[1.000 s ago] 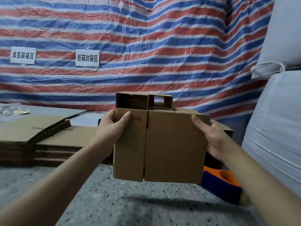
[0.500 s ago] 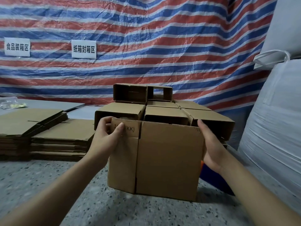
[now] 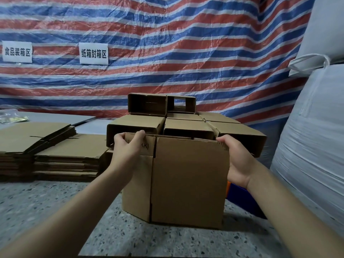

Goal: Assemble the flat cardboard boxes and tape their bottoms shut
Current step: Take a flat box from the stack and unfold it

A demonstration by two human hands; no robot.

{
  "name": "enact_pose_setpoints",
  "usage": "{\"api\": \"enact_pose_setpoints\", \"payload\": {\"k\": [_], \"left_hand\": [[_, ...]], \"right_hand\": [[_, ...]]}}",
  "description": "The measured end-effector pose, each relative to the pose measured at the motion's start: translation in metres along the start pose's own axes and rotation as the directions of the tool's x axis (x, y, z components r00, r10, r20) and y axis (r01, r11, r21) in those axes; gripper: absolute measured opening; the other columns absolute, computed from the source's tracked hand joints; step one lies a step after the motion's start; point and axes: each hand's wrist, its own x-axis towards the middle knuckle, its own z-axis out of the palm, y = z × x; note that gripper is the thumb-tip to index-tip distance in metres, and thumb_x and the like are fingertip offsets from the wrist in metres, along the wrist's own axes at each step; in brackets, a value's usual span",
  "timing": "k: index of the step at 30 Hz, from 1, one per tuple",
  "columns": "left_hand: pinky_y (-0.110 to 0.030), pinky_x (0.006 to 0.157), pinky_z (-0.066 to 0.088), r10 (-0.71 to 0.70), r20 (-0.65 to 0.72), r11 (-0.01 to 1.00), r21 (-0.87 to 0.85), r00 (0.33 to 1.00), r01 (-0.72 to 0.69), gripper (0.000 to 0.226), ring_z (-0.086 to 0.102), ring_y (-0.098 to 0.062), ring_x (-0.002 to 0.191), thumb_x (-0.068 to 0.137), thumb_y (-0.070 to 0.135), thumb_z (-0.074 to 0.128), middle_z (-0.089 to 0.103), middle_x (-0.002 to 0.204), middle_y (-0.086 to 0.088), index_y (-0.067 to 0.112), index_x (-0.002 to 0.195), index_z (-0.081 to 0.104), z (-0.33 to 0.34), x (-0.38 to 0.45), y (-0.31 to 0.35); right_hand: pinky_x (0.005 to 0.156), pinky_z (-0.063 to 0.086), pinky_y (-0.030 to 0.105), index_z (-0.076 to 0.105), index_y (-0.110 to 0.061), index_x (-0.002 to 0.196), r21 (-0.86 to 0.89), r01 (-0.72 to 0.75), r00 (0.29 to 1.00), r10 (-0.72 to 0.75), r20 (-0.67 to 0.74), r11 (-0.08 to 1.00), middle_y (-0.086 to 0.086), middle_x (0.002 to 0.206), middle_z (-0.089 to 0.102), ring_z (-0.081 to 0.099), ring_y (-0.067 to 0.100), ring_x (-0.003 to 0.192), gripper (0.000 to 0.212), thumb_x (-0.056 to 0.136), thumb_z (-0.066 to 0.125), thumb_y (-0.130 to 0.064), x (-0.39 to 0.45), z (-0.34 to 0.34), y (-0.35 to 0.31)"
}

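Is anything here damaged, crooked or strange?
Nothing is clearly damaged. The box held by the left hand and right hand looks slightly skewed, not yet squared. The flat cardboard stacks lie somewhat unevenly.

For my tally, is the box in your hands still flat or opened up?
Opened up: the box shows two faces meeting at a corner.

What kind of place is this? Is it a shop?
Probably not a shop; more likely a packing or warehouse corner. Flat cardboard stacks lie beside assembled boxes, a striped tarp hangs behind, and big white sacks stand nearby.
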Motion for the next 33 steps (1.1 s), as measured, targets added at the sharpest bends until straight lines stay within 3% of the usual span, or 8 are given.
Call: {"api": "enact_pose_setpoints", "payload": {"k": [4, 8, 13, 16, 22, 25, 28, 33], "left_hand": [[-0.045, 0.088, 0.049, -0.101, 0.150, 0.995, 0.030, 0.984, 0.097, 0.044, 0.058, -0.025, 0.102, 0.090, 0.049, 0.048, 0.059, 0.112, -0.009, 0.021, 0.124, 0.045, 0.004, 0.000, 0.019], [-0.039, 0.076, 0.050, -0.137, 0.382, 0.985, -0.047, 0.914, 0.167, 0.040, 0.064, -0.024, 0.084, 0.092, 0.047, 0.042, 0.067, 0.098, -0.013, 0.019, 0.115, 0.058, 0.004, -0.011, 0.026], [-0.030, 0.063, 0.047, -0.275, 0.392, 0.936, -0.098, 0.878, 0.337, 0.038, 0.063, -0.017, 0.058, 0.093, 0.046, 0.043, 0.067, 0.065, -0.005, 0.013, 0.103, 0.058, 0.005, -0.019, 0.014], [-0.027, 0.059, 0.046, -0.326, 0.385, 0.926, -0.054, 0.863, 0.374, 0.039, 0.062, -0.015, 0.050, 0.092, 0.049, 0.045, 0.065, 0.058, -0.002, 0.011, 0.096, 0.057, 0.006, -0.019, 0.016], [-0.033, 0.067, 0.048, -0.292, 0.348, 0.949, -0.009, 0.891, 0.315, 0.051, 0.065, -0.019, 0.065, 0.091, 0.060, 0.042, 0.070, 0.065, -0.002, 0.014, 0.096, 0.064, 0.006, -0.022, 0.013], [-0.026, 0.056, 0.050, -0.286, 0.376, 0.932, -0.106, 0.881, 0.348, 0.054, 0.067, -0.016, 0.056, 0.095, 0.059, 0.041, 0.070, 0.066, -0.006, 0.012, 0.100, 0.067, 0.009, -0.028, 0.016], [-0.018, 0.040, 0.046, -0.304, 0.411, 0.892, -0.193, 0.860, 0.408, 0.050, 0.063, -0.015, 0.045, 0.099, 0.052, 0.039, 0.066, 0.057, -0.006, 0.011, 0.090, 0.066, 0.008, -0.033, 0.022], [-0.028, 0.054, 0.048, -0.154, 0.363, 0.978, -0.074, 0.919, 0.193, 0.010, 0.059, -0.018, 0.058, 0.096, 0.008, 0.053, 0.066, 0.070, -0.007, 0.009, 0.094, 0.063, 0.007, -0.036, 0.016]], "right_hand": [[0.079, 0.049, 0.039, 0.062, -0.014, 0.081, -0.155, 0.119, 0.952, -0.157, -0.263, 0.981, 0.003, 0.068, 0.065, 0.063, 0.019, 0.072, 0.045, 0.103, 0.038, -0.046, -0.009, 0.024, -0.002], [0.081, 0.047, 0.041, 0.060, -0.004, 0.097, -0.268, 0.215, 0.864, -0.311, -0.396, 0.939, 0.010, 0.086, 0.053, 0.051, 0.026, 0.082, 0.048, 0.105, 0.030, -0.041, -0.008, 0.042, 0.002], [0.099, 0.051, 0.050, 0.061, -0.012, 0.125, -0.194, 0.121, 0.921, -0.183, -0.344, 0.974, 0.015, 0.111, 0.068, 0.064, 0.028, 0.105, 0.054, 0.105, 0.027, -0.049, -0.005, 0.035, 0.027], [0.072, 0.058, 0.041, 0.070, -0.012, 0.108, -0.052, 0.096, 0.950, -0.107, -0.294, 0.994, 0.011, 0.091, 0.077, 0.075, 0.020, 0.082, 0.065, 0.103, 0.025, -0.059, -0.006, 0.021, 0.025], [0.049, 0.055, 0.028, 0.077, -0.018, 0.074, 0.062, 0.098, 0.966, -0.080, -0.245, 0.993, 0.004, 0.065, 0.069, 0.069, 0.016, 0.057, 0.066, 0.104, 0.032, -0.055, 0.003, 0.000, 0.023], [0.048, 0.054, 0.027, 0.074, -0.017, 0.086, 0.105, 0.095, 0.971, -0.069, -0.230, 0.990, 0.006, 0.066, 0.068, 0.067, 0.017, 0.056, 0.055, 0.104, 0.037, -0.053, 0.008, 0.008, 0.031], [0.050, 0.056, 0.029, 0.079, -0.023, 0.068, 0.160, 0.131, 0.970, -0.092, -0.227, 0.978, 0.006, 0.068, 0.071, 0.071, 0.018, 0.060, 0.064, 0.102, 0.037, -0.056, 0.014, 0.010, 0.033], [0.058, 0.055, 0.030, 0.075, -0.020, 0.064, 0.161, 0.153, 0.951, -0.101, -0.291, 0.975, 0.005, 0.067, 0.071, 0.071, 0.018, 0.061, 0.065, 0.102, 0.035, -0.055, 0.018, 0.009, 0.043]]}}
